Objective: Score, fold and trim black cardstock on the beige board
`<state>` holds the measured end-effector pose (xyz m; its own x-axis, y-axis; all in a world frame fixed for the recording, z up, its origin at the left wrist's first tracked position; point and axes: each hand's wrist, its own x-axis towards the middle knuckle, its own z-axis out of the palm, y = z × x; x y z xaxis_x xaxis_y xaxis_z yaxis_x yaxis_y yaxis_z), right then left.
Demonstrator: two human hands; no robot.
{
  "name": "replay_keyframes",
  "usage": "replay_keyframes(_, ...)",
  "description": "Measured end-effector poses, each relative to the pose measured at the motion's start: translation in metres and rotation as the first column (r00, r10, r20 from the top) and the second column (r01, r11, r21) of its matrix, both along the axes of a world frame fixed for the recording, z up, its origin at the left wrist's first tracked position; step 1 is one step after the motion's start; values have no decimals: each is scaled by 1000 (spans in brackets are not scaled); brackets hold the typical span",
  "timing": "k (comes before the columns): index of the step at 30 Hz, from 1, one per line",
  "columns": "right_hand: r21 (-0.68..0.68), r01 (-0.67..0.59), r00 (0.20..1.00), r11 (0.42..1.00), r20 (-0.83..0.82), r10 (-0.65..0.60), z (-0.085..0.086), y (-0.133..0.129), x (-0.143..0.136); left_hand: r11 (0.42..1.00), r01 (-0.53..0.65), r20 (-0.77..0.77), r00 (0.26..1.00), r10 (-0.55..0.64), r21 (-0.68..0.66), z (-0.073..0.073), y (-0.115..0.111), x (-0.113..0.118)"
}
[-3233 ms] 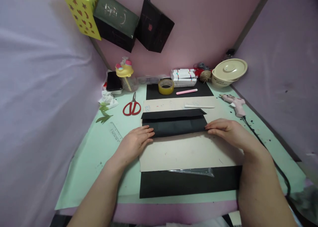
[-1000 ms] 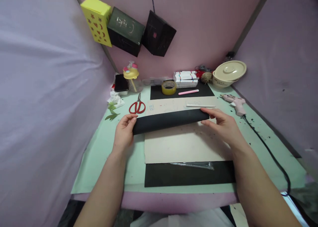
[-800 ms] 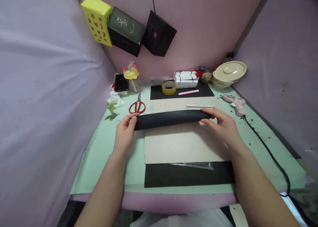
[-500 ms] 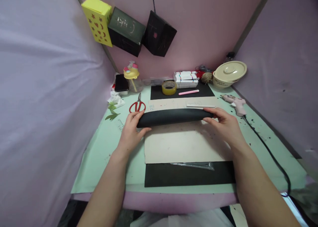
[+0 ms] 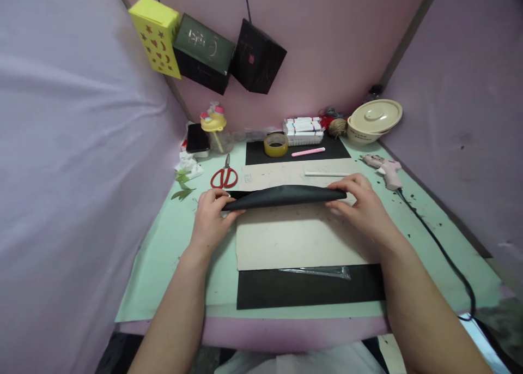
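A sheet of black paper (image 5: pixel 281 196), bent over into a long, flattened fold, spans the space between my hands. My left hand (image 5: pixel 212 216) pinches its left end, where the layers stand slightly apart. At the other end, my right hand (image 5: pixel 362 202) grips the paper between thumb and fingers. Beneath it lies a pale board (image 5: pixel 281 246) with faint marks, resting on a larger black sheet (image 5: pixel 286 297). A white pen-like stick (image 5: pixel 322 174) lies just beyond the paper. Red-handled scissors (image 5: pixel 224 178) are close to my left hand.
A pink glue gun (image 5: pixel 388 171) with a black cord lies at right. Along the back stand yellow tape (image 5: pixel 275 145), a pink pen-shaped tool (image 5: pixel 308 152), a basket of markers (image 5: pixel 303 133), a lidded bowl (image 5: pixel 370 126) and a yellow-lidded cup (image 5: pixel 214 124). Boxes (image 5: pixel 204 52) hang above.
The black paper has gone from a rounded roll to a flatter fold, with its left end parting. Both hands are slightly lower, still holding the ends.
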<state>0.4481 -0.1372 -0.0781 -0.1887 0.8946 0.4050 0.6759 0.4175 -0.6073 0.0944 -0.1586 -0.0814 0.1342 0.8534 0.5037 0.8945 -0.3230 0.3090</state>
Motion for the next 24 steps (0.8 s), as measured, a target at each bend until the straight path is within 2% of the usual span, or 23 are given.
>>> replay_keyframes(3, 6, -60, 998, 998, -32, 60, 1, -1, -1, 997, -30, -142, 990, 20, -70, 4, -3, 1)
replay_keyframes(7, -146, -46, 994, 988, -102, 32, 1, -3, -3, 994, -21, -292, 956, -11, -109, 14, -5, 15)
replay_keyframes(12, -146, -63, 991, 987, -123, 45, 2, -3, -6, 984, 111, -410, 898, -160, -140, 30, 2, 56)
replay_keyframes(15, -143, -65, 989, 988, -138, 45, 1, -3, -6, 972, 166, -446, 867, -224, -165, 34, 10, 82)
replay_keyframes(19, -148, -67, 987, 987, -152, 44, -1, -1, -5, 981, 129, -422, 888, -181, -148, 27, 15, 99)
replay_keyframes(24, -150, -99, 985, 984, -154, 76, -2, 0, -5, 979, 157, -368, 909, -195, -130, 10, 14, 97)
